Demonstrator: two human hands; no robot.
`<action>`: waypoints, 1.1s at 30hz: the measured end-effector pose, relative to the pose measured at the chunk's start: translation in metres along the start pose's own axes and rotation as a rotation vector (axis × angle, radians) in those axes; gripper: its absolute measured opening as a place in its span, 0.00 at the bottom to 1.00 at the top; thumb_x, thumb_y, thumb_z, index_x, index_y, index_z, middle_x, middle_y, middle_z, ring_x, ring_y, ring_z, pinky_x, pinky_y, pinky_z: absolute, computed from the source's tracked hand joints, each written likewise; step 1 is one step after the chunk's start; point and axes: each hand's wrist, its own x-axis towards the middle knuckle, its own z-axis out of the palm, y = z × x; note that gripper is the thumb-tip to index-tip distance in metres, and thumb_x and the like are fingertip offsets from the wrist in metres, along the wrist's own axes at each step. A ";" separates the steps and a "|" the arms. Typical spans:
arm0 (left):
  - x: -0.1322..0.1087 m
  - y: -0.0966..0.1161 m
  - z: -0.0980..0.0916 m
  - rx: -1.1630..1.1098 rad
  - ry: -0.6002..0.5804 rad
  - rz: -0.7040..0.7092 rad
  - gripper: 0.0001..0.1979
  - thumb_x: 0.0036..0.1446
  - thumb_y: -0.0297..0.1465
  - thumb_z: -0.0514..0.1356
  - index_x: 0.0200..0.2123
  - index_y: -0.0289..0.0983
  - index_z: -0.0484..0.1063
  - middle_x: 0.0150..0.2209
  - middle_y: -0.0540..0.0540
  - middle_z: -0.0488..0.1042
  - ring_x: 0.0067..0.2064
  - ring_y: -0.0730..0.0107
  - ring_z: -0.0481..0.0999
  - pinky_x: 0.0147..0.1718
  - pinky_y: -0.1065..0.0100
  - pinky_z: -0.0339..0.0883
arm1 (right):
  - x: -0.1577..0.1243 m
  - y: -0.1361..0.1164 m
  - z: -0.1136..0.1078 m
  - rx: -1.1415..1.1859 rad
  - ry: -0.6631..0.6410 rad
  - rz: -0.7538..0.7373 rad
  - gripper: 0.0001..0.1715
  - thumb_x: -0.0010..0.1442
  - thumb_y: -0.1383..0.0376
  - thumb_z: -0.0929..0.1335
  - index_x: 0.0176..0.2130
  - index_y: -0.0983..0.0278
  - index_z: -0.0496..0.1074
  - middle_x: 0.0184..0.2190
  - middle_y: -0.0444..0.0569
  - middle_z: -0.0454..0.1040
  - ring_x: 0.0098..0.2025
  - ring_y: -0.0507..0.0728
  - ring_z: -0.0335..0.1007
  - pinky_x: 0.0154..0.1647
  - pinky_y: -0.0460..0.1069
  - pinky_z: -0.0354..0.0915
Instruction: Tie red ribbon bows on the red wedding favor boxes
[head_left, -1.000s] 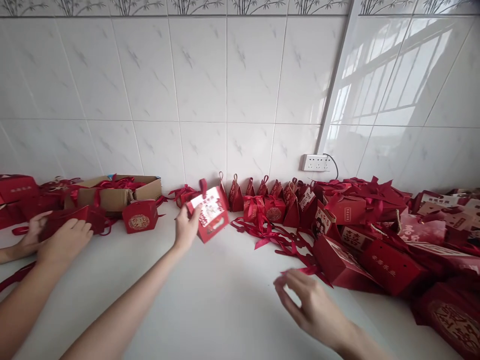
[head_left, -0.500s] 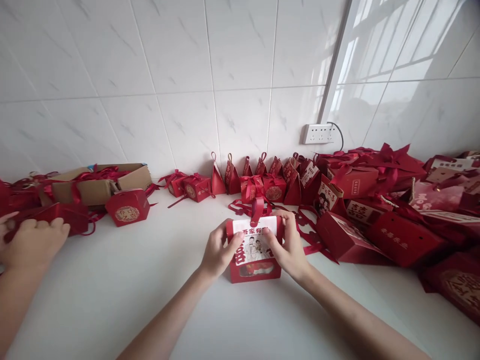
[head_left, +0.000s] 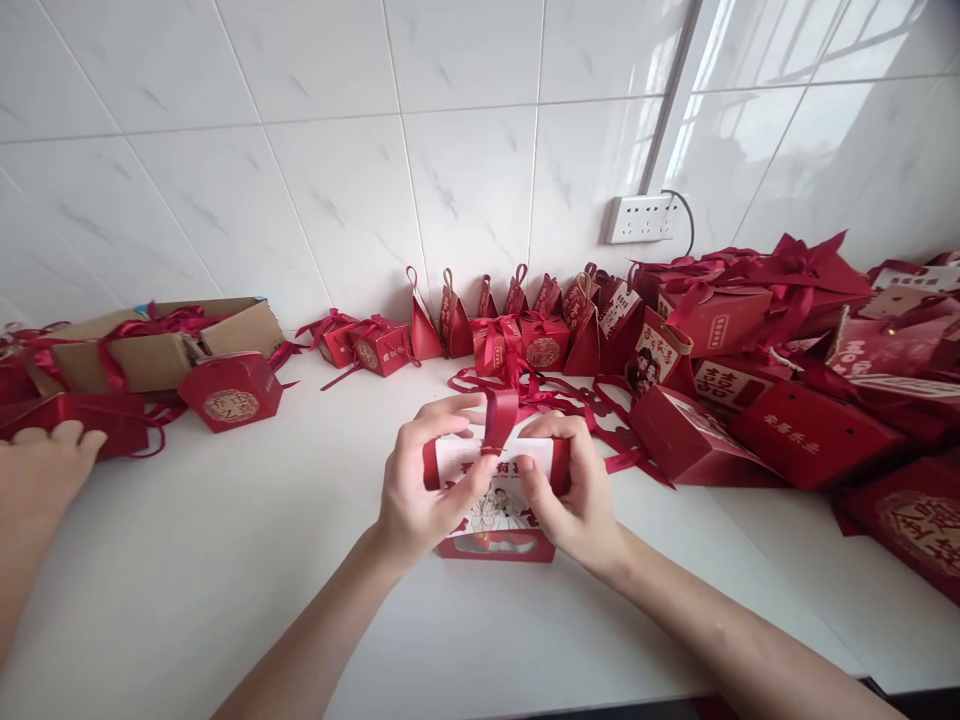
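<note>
My left hand [head_left: 429,485]: pinching red box [head_left: 496,508], lower centre of frame, thumb by ribbon loop [head_left: 501,418]
My right hand [head_left: 574,490]: pinching red box's right side
Worktop [head_left: 225,550]: white

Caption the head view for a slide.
Left hand and right hand hold a red box with a ribbon loop, other boxes behind.

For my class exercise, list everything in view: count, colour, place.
Held box: one, red/white, front
Ribbon loop: one, red, atop it
Ribbons: many, red, behind it, in carton
Pointed boxes: several, red, back
Bow-tied boxes: several, red, back
Emblem box: one, red, left
Carton: one, brown, left
Heaped boxes: many, mostly red, right
Socket: one, white, wall
Cable: one, dark, wall
Tiles: many, white, wall
Table: one, white, beneath
Coworker's hand: one, bare, left
Nearby box: one, red, touching it
Left hand, right hand: one each, bare, on held box
</note>
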 end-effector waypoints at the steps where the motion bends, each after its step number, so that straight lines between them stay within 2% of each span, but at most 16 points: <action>1: -0.001 0.002 0.001 0.002 -0.005 0.004 0.19 0.53 0.23 0.61 0.47 0.39 0.60 0.47 0.42 0.72 0.46 0.65 0.75 0.38 0.65 0.74 | 0.000 -0.001 0.001 0.014 0.001 -0.001 0.06 0.61 0.69 0.63 0.38 0.59 0.59 0.30 0.44 0.64 0.30 0.52 0.62 0.30 0.49 0.62; 7: -0.003 0.010 0.000 0.084 -0.044 0.047 0.12 0.54 0.19 0.59 0.40 0.38 0.69 0.41 0.46 0.75 0.40 0.69 0.77 0.35 0.70 0.74 | 0.002 -0.009 0.002 0.031 0.015 0.031 0.07 0.59 0.69 0.64 0.34 0.60 0.58 0.25 0.41 0.62 0.26 0.51 0.58 0.25 0.47 0.59; 11: -0.003 0.014 0.000 0.162 -0.020 0.108 0.13 0.54 0.19 0.58 0.41 0.39 0.69 0.39 0.47 0.73 0.38 0.72 0.75 0.32 0.70 0.74 | 0.003 -0.012 0.001 0.022 0.027 0.041 0.08 0.58 0.68 0.65 0.33 0.60 0.58 0.24 0.40 0.62 0.25 0.51 0.58 0.24 0.47 0.59; 17: -0.003 0.011 0.001 0.133 -0.019 0.145 0.16 0.53 0.17 0.58 0.44 0.37 0.66 0.41 0.44 0.72 0.43 0.66 0.75 0.35 0.65 0.75 | 0.004 -0.013 0.000 0.035 0.021 0.035 0.09 0.58 0.69 0.65 0.32 0.60 0.57 0.24 0.40 0.61 0.24 0.50 0.56 0.23 0.46 0.56; 22: 0.002 0.012 0.000 0.302 0.106 0.273 0.15 0.50 0.26 0.64 0.42 0.39 0.66 0.46 0.42 0.70 0.47 0.60 0.72 0.36 0.61 0.73 | 0.004 -0.013 0.001 0.072 0.016 0.020 0.10 0.57 0.70 0.66 0.32 0.60 0.57 0.25 0.40 0.61 0.24 0.49 0.56 0.24 0.45 0.56; 24: 0.004 0.015 0.001 0.348 0.133 0.233 0.14 0.48 0.28 0.66 0.38 0.39 0.67 0.48 0.41 0.68 0.52 0.55 0.69 0.38 0.59 0.72 | 0.004 -0.013 0.002 0.077 0.014 0.018 0.10 0.57 0.71 0.66 0.32 0.60 0.57 0.24 0.39 0.61 0.24 0.49 0.56 0.24 0.45 0.56; 26: 0.005 0.017 0.003 0.333 0.088 0.162 0.12 0.48 0.28 0.66 0.35 0.38 0.66 0.49 0.40 0.68 0.54 0.54 0.68 0.39 0.59 0.72 | 0.004 -0.013 0.003 0.074 0.021 0.020 0.11 0.56 0.71 0.65 0.33 0.60 0.57 0.24 0.39 0.61 0.25 0.49 0.56 0.24 0.45 0.56; 29: 0.005 0.018 0.005 0.215 0.017 0.121 0.11 0.51 0.22 0.63 0.36 0.38 0.65 0.43 0.44 0.72 0.48 0.62 0.74 0.37 0.64 0.74 | 0.003 -0.014 0.003 0.064 0.030 0.044 0.11 0.56 0.71 0.66 0.33 0.60 0.56 0.25 0.39 0.61 0.24 0.49 0.56 0.23 0.45 0.56; 33: 0.005 0.018 0.005 0.167 0.002 0.142 0.11 0.52 0.18 0.61 0.36 0.37 0.67 0.36 0.48 0.74 0.38 0.72 0.77 0.32 0.73 0.73 | 0.003 -0.014 0.002 0.050 0.025 0.069 0.11 0.57 0.70 0.66 0.33 0.60 0.57 0.25 0.39 0.60 0.24 0.48 0.56 0.22 0.44 0.56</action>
